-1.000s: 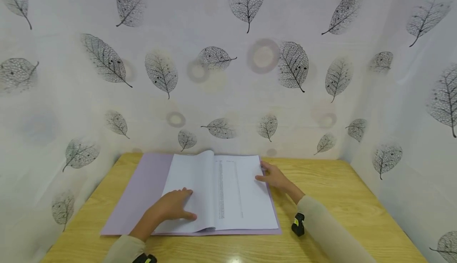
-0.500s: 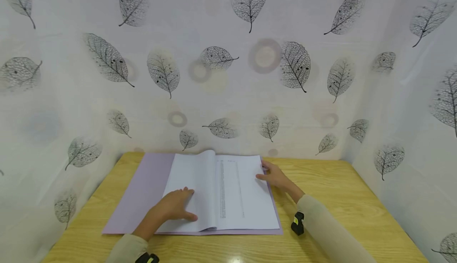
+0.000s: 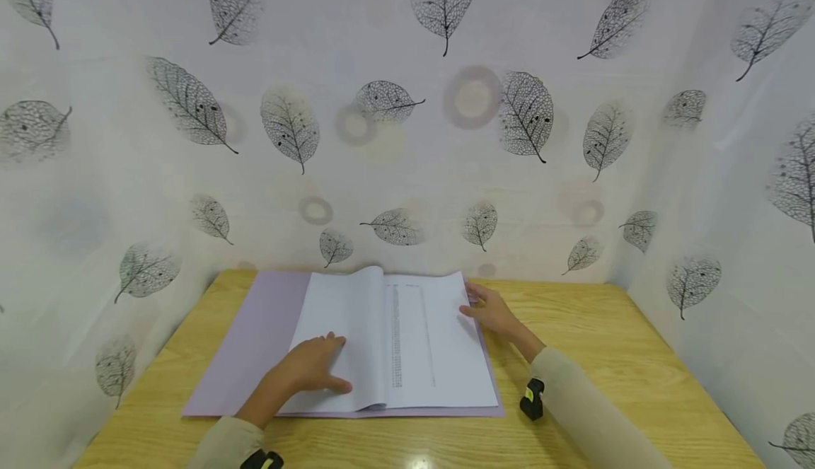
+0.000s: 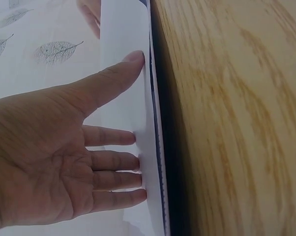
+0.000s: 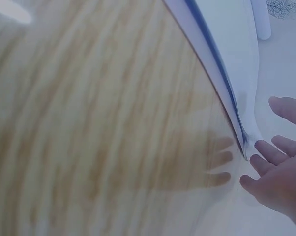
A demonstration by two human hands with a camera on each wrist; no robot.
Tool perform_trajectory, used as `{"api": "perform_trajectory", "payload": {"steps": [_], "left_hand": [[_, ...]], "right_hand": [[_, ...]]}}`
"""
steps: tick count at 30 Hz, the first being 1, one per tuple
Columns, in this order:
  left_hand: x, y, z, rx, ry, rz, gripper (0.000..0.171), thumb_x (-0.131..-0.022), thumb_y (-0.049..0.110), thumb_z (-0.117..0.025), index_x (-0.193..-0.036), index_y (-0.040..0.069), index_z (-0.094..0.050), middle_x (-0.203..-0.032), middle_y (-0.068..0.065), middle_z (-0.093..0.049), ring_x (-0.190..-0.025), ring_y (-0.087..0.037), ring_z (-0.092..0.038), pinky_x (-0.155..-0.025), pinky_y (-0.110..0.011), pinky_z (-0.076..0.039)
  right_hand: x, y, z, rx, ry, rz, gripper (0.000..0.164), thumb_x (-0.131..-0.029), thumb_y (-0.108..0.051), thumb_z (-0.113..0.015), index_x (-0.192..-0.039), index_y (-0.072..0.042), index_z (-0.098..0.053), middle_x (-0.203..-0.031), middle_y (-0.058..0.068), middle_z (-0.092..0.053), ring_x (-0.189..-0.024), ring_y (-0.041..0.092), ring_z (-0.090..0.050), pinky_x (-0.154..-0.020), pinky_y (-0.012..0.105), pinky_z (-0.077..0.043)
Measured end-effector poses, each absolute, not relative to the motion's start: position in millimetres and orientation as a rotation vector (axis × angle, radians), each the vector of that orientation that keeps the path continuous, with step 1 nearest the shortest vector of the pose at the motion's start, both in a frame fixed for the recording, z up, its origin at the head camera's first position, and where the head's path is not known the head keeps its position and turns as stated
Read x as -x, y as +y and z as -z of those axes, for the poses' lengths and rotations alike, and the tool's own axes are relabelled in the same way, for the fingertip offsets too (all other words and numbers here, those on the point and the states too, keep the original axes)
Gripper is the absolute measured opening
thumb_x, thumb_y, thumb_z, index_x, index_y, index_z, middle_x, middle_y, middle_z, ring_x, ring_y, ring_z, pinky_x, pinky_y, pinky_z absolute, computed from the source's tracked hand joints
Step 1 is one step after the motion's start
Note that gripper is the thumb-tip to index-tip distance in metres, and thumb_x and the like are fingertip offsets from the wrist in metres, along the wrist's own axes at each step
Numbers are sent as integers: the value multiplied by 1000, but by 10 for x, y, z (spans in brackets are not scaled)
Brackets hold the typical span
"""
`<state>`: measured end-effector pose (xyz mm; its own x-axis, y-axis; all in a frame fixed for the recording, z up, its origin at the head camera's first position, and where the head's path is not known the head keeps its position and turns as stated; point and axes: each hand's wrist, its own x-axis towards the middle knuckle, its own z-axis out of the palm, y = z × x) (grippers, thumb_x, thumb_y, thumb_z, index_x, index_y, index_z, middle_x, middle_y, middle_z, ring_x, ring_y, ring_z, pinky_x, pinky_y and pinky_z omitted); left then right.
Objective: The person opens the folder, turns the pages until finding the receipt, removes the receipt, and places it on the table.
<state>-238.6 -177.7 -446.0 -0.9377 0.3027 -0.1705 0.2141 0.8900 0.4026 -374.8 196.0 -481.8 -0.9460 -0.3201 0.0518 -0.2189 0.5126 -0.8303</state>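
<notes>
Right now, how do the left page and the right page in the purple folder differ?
The left page shows no print; the right page carries print. The left page bulges along its inner edge; the right page sits lower there. Both are white and lie in the purple folder.

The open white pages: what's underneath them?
A purple cover shows beneath the pages, sticking out widely at the left and narrowly along the near edge, with the wooden table under it. Anything else the pages cover cannot be seen.
</notes>
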Motion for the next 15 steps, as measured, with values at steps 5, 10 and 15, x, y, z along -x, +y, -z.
{"api": "perform_trajectory", "payload": {"steps": [5, 10, 15], "left_hand": [[2389, -1785, 4470, -398, 2835, -559, 92, -73, 39, -90, -141, -9, -52, -148, -39, -45, -138, -56, -44, -118, -63, -35], [2394, -1790, 4458, -393, 2826, -552, 92, -74, 40, -90, -142, -8, -51, -148, -39, -44, -138, -55, -44, -118, -63, -35], [2390, -1784, 4464, -383, 2820, -551, 92, -74, 40, -90, -142, -8, -52, -149, -38, -44, -139, -55, -44, -118, -62, -35]], "right_hand": [[3638, 1918, 4697, 492, 2624, 1499, 62, -98, -4, -64, -150, 14, -36, -151, 36, -43, -142, 51, -41, -119, 60, -35], [3638, 1920, 4659, 476, 2574, 1596, 61, -98, -1, -62, -151, 15, -35, -139, 39, -53, -129, 50, -55, -106, 48, -54], [3671, 1979, 4728, 432, 2553, 1583, 66, -99, -9, -65, -155, 6, -34, -137, 31, -60, -125, 40, -62, -98, 38, -59]]}}
